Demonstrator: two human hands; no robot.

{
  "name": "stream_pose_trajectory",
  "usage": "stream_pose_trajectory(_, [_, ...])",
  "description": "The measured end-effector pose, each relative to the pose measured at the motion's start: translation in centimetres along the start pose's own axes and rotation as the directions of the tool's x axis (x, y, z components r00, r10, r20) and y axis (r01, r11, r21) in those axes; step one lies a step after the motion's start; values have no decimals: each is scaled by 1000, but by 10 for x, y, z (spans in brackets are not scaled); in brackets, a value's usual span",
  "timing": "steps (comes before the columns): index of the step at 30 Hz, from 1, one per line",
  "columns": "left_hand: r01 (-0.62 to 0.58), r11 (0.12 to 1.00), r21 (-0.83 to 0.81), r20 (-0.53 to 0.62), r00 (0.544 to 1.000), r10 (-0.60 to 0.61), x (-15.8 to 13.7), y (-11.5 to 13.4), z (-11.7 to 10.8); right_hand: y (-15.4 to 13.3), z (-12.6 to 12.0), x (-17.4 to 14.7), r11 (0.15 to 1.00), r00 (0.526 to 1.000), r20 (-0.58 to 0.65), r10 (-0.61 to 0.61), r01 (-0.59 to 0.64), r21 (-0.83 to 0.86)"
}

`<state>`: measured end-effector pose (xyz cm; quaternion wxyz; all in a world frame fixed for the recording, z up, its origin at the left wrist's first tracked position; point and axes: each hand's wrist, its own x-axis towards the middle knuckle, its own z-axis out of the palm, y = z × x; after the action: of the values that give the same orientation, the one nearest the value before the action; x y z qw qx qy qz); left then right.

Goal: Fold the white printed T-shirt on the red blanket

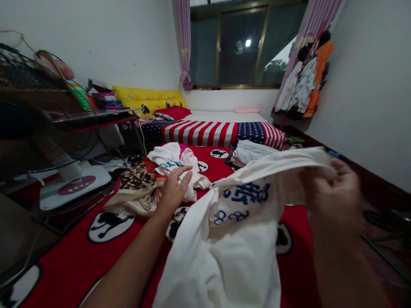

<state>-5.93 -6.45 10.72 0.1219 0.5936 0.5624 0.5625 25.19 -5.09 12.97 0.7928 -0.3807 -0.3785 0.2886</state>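
A white shirt (231,256) with blue lettering hangs stretched in front of me over the red patterned blanket. At the right, my right hand (335,186) pinches one raised edge of it; motion blurs this hand. My left hand (176,184) is apart from the shirt's left edge, fingers stretched out and holding nothing. Just beyond the left hand lies a loose heap of white and pink clothes (170,155). Left of that hand are a brown-and-tan patterned garment (136,176) and a beige cloth (133,201).
Folded clothes (252,150) sit at the blanket's (208,156) far right. A fan (75,184) stands at the left, near a cluttered desk (109,112). Behind is a bed with a striped cover (202,133). Clothes (302,83) hang by the window.
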Motion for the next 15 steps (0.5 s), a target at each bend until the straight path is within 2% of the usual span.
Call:
stream_pose_trajectory(2, [-88,949,302,-21,995,99,7,-33,2,9,2,10,987,998,-48,-51,43,-153])
stream_pose_trajectory(3, [-121,896,427,8,991,130,8,-47,1,13,4,13,970,994,-29,-102,93,-224])
stream_pose_trajectory(5, [-167,786,595,85,986,146,7,-66,-2,16,9,10,926,977,84,-195,212,-312])
stream_pose_trajectory(6, [-191,739,647,130,982,140,5,-71,-4,16,11,6,911,968,148,-202,241,-333])
stream_pose_trajectory(8, [-230,665,710,198,972,124,0,-76,-5,15,17,-5,921,961,258,-101,189,-342])
stream_pose_trajectory(10, [-255,627,736,234,965,119,-2,-77,-6,13,22,-13,941,945,322,51,63,-334])
stream_pose_trajectory(12, [-239,658,714,198,970,138,0,-80,-8,11,25,-19,943,920,366,140,-11,-332])
stream_pose_trajectory(13, [-205,706,678,136,979,155,3,-81,-10,11,26,-20,942,912,381,149,-14,-336])
stream_pose_trajectory(14, [-152,771,618,36,986,166,7,-83,-14,10,27,-21,940,909,392,141,2,-341])
stream_pose_trajectory(15, [-78,846,527,-116,980,163,12,-85,-19,10,27,-21,937,909,398,122,27,-349])
